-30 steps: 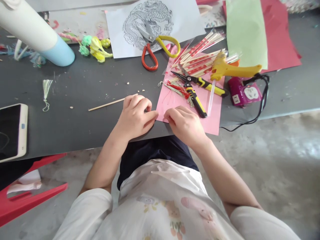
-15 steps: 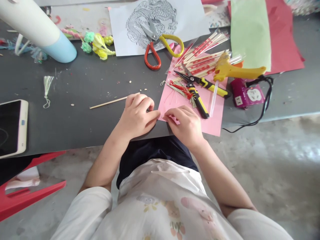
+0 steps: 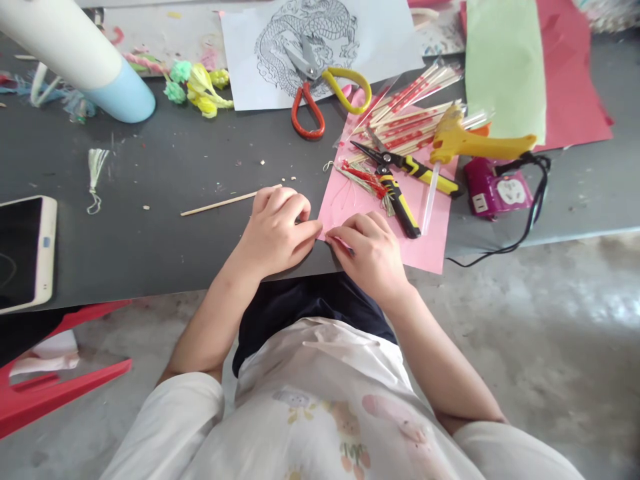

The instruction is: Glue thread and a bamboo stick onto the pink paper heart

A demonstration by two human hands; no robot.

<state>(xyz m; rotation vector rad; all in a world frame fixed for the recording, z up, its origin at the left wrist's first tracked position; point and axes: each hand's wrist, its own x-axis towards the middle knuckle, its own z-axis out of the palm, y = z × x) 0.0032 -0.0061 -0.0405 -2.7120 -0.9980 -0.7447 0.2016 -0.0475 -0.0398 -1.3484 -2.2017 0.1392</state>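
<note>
Frame centre: left hand (image 3: pixel 277 233) and right hand (image 3: pixel 373 250), fingertips close together at the pink sheet (image 3: pixel 427 255); whatever they may pinch is too small to make out. Wooden stick (image 3: pixel 220 203) left of centre, far end beside left hand. Pliers (image 3: pixel 387 159) on sheet, right of centre. Scissors (image 3: pixel 313 72), blades apart, over dragon print (image 3: pixel 390 40), top centre. Phone (image 3: pixel 23 247), left edge.

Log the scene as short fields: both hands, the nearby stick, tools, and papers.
Left hand: fingertips at the pink paper's near-left corner; grip unclear
Right hand: fingertips bunched by that corner; grip unclear
Stick: on the table, one end by the left hand
Pliers: open, on the pink paper
Scissors: open, partly on the dragon drawing
</note>
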